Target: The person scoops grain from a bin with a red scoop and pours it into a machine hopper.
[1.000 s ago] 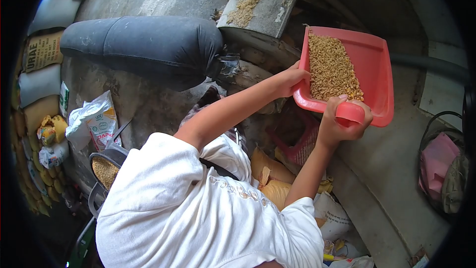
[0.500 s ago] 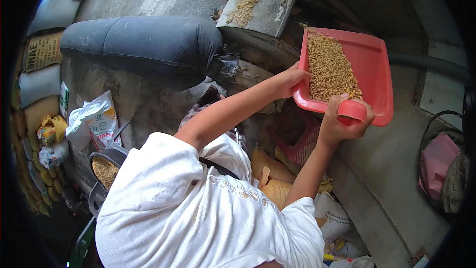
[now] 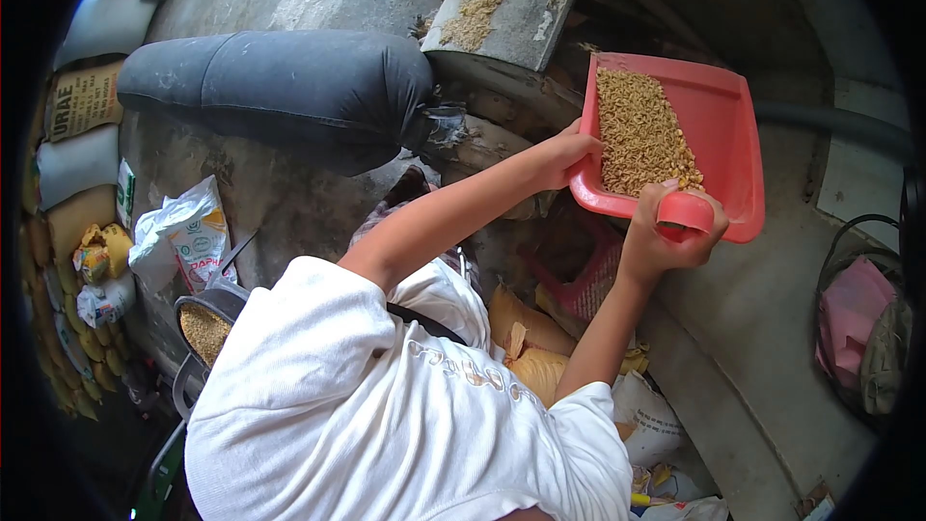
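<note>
One white shirt (image 3: pixel 386 396) fills the frame's lower centre. Right of centre, the right hand (image 3: pixel 677 232) is clamped round the handle (image 3: pixel 689 205) of a red pan (image 3: pixel 723 125); the left hand (image 3: pixel 571 156) grips its left edge, presumably sharing the weight. Grain (image 3: pixel 641 130) lies banked leftward, suggesting tilt. Beyond, upper centre: a grain-strewn block (image 3: pixel 540 24).
</note>
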A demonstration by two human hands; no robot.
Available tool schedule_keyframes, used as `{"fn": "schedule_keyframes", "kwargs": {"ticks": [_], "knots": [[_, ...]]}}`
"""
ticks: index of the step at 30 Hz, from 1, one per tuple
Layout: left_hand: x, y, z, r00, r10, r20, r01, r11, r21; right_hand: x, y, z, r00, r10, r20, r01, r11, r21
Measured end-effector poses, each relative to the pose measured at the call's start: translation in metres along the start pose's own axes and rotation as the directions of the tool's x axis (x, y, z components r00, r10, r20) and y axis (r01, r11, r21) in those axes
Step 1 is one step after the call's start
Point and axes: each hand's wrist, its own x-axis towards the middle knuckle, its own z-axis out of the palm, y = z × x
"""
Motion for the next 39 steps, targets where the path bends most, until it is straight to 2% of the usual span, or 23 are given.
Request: {"fn": "schedule_keyframes", "kwargs": {"ticks": [5, 11, 22, 39], "knots": [[-0.002, 0.0014, 0.0026, 1.0, -0.004, -0.022, 0.004, 1.0, -0.005, -0.0007, 0.0, 0.0003, 1.0, 0.019, -0.005, -0.019, 0.999, 0.039], [-0.0004, 0.0007, 0.0013, 0.999, -0.021, -0.043, 0.021, 1.0, -0.011, 0.0012, 0.0008, 0.0011, 1.0, -0.005, -0.004, 0.005, 1.0, -0.003], [0.0048, -0.0029, -0.0023, 0.999, -0.012, -0.04, 0.011, 0.999, -0.03, 0.005, -0.001, 0.003, 0.997, 0.077, 0.006, -0.077, 0.996, 0.053], [0.0021, 0.001, -0.0033, 0.999, -0.034, -0.024, 0.034, 0.999, 0.0, 0.0041, -0.0009, 0.0043, 0.999, 0.045, 0.017, -0.046, 0.999, 0.025]]}}
